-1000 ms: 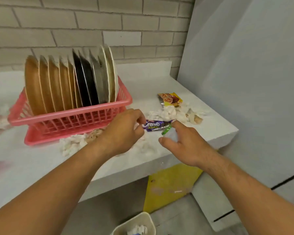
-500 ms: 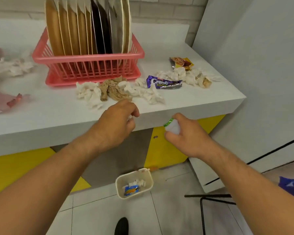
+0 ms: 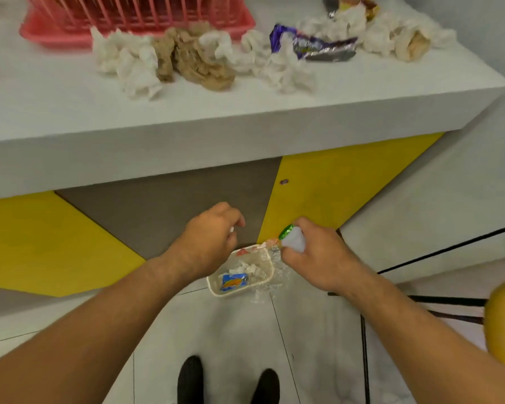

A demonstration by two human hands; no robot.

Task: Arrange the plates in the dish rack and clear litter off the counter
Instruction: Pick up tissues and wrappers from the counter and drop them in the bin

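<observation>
The right hand (image 3: 312, 258) has its fingers (image 3: 301, 225) wrapped round a white wad with a green scrap (image 3: 292, 239), held just over the small bin (image 3: 241, 272) on the floor. The left hand (image 3: 207, 237) is curled loosely, a speck of white at its fingertips (too small to tell what). Up on the white surface (image 3: 245, 112) lie crumpled tissues (image 3: 134, 62), brown paper (image 3: 193, 59) and a purple wrapper (image 3: 315, 46), just beside the pink dish rack (image 3: 134, 27).
</observation>
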